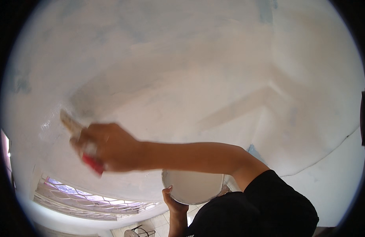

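Note:
My right hand (101, 144), reaching across to the left, grips a paintbrush (70, 123) with pale bristles and a red handle; it is slightly blurred. The bristle tip is at the off-white, patchy painted surface (170, 71), beside a wet, glossy streak. Below my right forearm, my left hand (175, 197) holds a round bucket (194, 185) of white paint by its rim, thumb over the edge. My forearm hides the top of the bucket.
A window with a wavy grille (95, 199) lies at lower left. A tiled floor (158, 223) shows below, with a metal-framed object (139, 233) on it. A thin cable or crack (320, 160) runs across the lower right surface. A dark fixture (364, 118) sits at the right edge.

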Demonstrator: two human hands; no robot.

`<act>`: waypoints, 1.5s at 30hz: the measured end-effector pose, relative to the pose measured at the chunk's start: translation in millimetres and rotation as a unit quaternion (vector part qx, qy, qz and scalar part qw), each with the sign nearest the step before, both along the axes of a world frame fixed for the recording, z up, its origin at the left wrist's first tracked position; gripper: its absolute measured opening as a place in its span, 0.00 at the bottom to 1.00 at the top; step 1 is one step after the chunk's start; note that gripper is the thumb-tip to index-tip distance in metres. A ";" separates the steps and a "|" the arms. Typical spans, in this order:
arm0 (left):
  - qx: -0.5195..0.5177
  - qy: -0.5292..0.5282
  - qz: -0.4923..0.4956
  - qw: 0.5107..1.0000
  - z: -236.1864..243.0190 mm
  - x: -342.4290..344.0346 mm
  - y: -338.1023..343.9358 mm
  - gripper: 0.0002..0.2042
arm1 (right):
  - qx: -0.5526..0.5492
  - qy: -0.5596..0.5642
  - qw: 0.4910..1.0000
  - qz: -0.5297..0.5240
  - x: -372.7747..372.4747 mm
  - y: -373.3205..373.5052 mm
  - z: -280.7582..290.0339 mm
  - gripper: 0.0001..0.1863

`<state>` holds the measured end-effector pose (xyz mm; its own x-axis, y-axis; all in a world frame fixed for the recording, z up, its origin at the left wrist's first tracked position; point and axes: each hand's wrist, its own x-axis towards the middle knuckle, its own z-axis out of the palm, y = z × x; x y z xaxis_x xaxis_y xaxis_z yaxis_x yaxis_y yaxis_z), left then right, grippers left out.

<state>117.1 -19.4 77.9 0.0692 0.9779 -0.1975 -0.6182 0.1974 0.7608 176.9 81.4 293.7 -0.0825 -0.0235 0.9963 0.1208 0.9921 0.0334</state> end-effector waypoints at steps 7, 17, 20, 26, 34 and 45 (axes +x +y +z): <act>-0.002 0.009 0.017 1.000 -2.1 -4.9 0.0 0.29 | 0.033 0.163 0.960 -0.226 137.6 41.7 -31.5 0.16; -0.036 -0.011 0.051 0.998 -24.1 -3.6 5.3 0.29 | -0.011 0.139 0.883 -0.448 137.6 15.0 -28.2 0.07; -0.025 -0.010 0.051 0.998 -22.3 -1.6 3.1 0.29 | -0.033 0.081 0.976 -0.199 58.5 1.6 -22.3 0.12; -0.005 0.050 0.109 0.993 -22.6 5.2 0.3 0.29 | 0.062 -0.160 0.983 -0.061 -39.8 -12.0 -2.5 0.16; -0.022 -0.018 0.133 0.991 -20.8 5.2 -0.6 0.29 | 0.063 0.066 0.983 -0.159 106.2 47.8 -45.0 0.12; -0.005 0.001 0.095 0.995 -20.4 -0.2 9.9 0.29 | -0.313 0.236 0.918 -0.066 202.4 -58.4 -88.5 0.06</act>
<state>116.9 -9.6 57.4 -0.1167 0.9715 -0.2065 -0.6429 0.0846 0.7613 379.3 23.0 205.2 0.4003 0.5439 0.7375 0.0964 0.7753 -0.6242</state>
